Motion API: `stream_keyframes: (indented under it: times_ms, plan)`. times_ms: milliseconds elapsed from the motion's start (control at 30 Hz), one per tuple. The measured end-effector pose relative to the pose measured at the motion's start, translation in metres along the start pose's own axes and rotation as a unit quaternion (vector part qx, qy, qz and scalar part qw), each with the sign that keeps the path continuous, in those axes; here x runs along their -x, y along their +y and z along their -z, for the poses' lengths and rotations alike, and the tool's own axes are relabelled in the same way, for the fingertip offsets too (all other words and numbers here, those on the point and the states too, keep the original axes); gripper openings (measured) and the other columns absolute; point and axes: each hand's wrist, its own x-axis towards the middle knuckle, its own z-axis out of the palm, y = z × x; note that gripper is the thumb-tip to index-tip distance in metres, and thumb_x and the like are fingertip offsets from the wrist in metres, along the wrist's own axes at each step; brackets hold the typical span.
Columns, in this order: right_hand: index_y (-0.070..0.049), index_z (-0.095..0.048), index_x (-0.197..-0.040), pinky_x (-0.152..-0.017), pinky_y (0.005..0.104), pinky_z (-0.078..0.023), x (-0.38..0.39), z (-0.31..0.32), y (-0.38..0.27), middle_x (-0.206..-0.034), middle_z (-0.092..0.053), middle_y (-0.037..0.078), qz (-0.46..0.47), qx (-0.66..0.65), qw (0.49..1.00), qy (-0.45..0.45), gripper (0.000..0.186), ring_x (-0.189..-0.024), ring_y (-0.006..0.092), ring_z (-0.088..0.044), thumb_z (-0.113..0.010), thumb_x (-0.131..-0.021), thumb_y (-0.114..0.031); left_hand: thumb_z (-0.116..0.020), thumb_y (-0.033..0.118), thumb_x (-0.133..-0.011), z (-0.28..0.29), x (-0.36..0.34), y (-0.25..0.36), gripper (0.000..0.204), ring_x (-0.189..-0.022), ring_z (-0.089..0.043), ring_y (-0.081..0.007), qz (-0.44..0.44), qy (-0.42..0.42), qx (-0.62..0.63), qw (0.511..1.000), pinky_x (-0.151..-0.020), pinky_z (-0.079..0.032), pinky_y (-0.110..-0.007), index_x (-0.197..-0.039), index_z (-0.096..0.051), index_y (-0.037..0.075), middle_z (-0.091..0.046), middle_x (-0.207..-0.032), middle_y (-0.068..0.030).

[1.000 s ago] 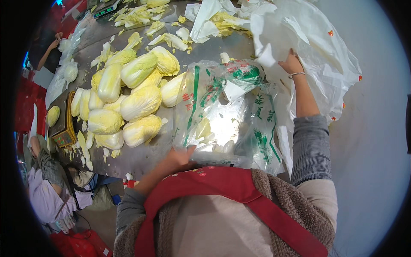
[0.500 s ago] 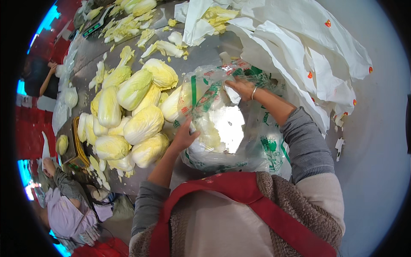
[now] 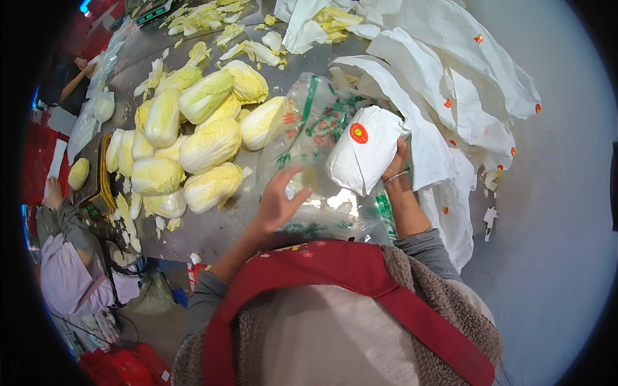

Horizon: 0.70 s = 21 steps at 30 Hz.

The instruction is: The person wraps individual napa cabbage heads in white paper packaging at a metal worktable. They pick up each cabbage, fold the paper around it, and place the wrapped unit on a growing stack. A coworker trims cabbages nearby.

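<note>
A white paper-wrapped bundle (image 3: pixel 364 159), plump and rounded with a red round sticker, is gripped at its right side by my right hand (image 3: pixel 396 161). The paper hides what is inside. It is held over a clear plastic bag (image 3: pixel 297 132) with green and red print, which lies spread on the table in front of me. My left hand (image 3: pixel 279 199) is at the bag's left part, fingers apart and holding nothing; whether it touches the film I cannot tell. Several napa cabbages (image 3: pixel 209 143) are piled to the left, one of them right beside the bag.
Large white paper sheets (image 3: pixel 425 71) with red stickers overlap at the right edge of the table. Loose leaves (image 3: pixel 206 19) lie at the far side. A scale (image 3: pixel 153 13) stands at the far left, a dark tray (image 3: pixel 102 183) nearer. Co-workers (image 3: pixel 84 270) are at the left.
The wrapped bundle now shows whole in my right hand, above the bag; before, only a bit of white showed there. My left hand has let go of the bag's edge and opened.
</note>
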Motion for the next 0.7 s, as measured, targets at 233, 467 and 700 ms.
stream_keyframes:
  times_ms: [233,467,700]
  plan:
    - [-0.003,-0.039,-0.131,-0.102,0.0419,-0.036,0.048,-0.101,0.008,-0.131,-0.046,0.016,-0.042,-0.133,0.984,-0.110,0.080,-0.117,0.0305,-0.047,-0.059,-0.071,-0.052,-0.065,0.038,-0.082,0.005,0.020,0.044,0.075,-0.124,-0.040,-0.0229,0.102,-0.163,0.698,0.690,-0.104,-0.031,-0.037,-0.139,-0.027,0.006,-0.046,-0.130,-0.0105]
    - [-0.001,-0.051,-0.110,-0.079,0.0326,-0.045,0.080,-0.160,-0.011,-0.104,-0.055,0.010,0.219,0.592,0.774,-0.047,0.043,-0.093,0.0214,-0.053,-0.067,-0.075,-0.018,-0.069,0.019,-0.076,0.010,0.061,0.052,0.072,-0.111,-0.051,-0.0230,0.127,-0.045,0.636,0.760,-0.094,-0.044,-0.038,-0.133,-0.030,0.002,-0.049,-0.123,-0.0125]
    - [-0.005,-0.054,-0.079,-0.057,0.0386,-0.049,0.122,-0.187,0.009,-0.079,-0.053,0.012,0.227,0.792,0.534,-0.191,0.020,-0.066,0.0298,-0.056,-0.065,-0.072,-0.021,-0.068,0.011,-0.077,0.005,0.080,0.053,0.063,-0.105,-0.053,-0.0195,0.114,0.014,0.567,0.816,-0.090,-0.044,-0.034,-0.129,-0.034,0.001,-0.052,-0.118,-0.0117]
